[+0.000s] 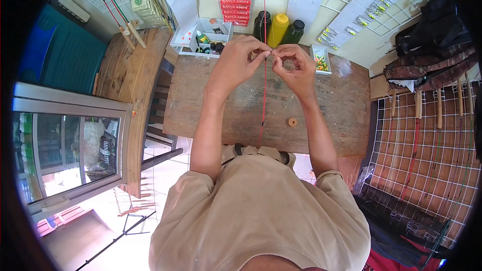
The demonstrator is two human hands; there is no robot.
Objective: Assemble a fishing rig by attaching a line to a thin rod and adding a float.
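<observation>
A thin red fishing rod (264, 88) with a pink tip and dark bands lies lengthwise over the wooden table, its lower end close to my body. Over its upper part my left hand (240, 61) and my right hand (296, 68) meet, thumbs and forefingers pinched with the fingertips almost touching. Whatever is between those fingertips is too fine to make out. To the right of the rod, a small round tan ring (292, 122) with a dark centre rests on the tabletop.
Along the table's back stand a white tray (188, 50) of small bottles, two dark bottles (293, 31), a yellow bottle (278, 29) and a white box (321, 65) of colourful bits. More rods hang on a wire rack (416, 140) at right. A wooden bench (128, 78) stands left.
</observation>
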